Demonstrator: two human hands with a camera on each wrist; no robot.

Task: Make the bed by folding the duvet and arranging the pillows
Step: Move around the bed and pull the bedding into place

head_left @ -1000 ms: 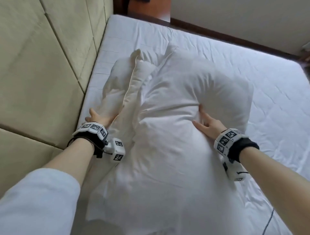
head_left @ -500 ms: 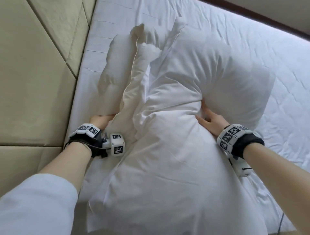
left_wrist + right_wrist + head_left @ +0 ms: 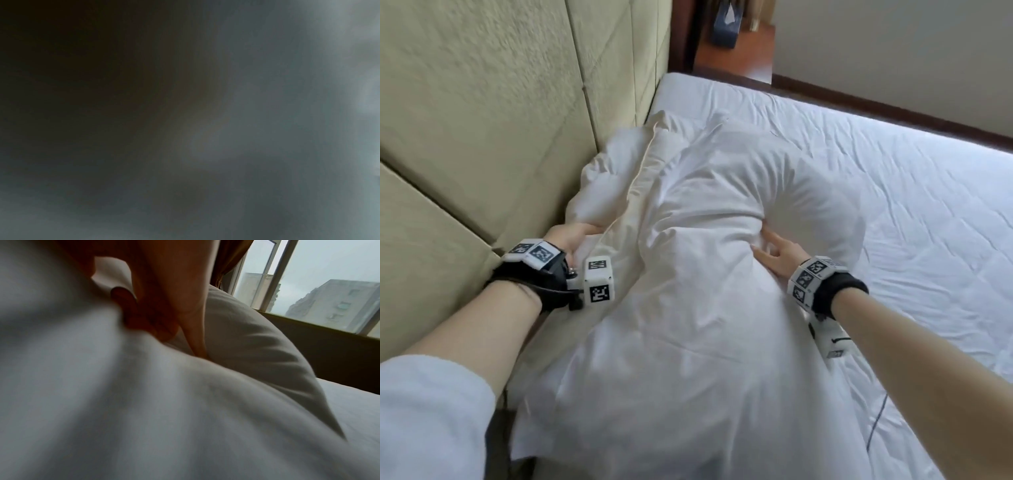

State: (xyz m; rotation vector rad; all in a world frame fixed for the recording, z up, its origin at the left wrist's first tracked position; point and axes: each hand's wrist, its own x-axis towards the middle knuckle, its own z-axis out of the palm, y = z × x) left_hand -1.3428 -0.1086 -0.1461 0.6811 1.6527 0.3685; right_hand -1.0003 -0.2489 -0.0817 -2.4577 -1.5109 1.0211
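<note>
Pillows (image 3: 722, 274) lie stacked on the bed (image 3: 893, 205) against the headboard (image 3: 482, 137). Right hand (image 3: 777, 255) presses into the top pillow's crease, fingers extended. Left hand (image 3: 566, 236) is tucked under the pillows' left edge; its grip is hidden.

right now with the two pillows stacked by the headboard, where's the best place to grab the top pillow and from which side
Probably by its two long side edges near the middle, one hand from each side. The top pillow lies lengthwise away from the person and its middle is pinched into a soft waist. The right hand already presses into that fold; the left hand is on the side toward the headboard, its fingers hidden.
</note>
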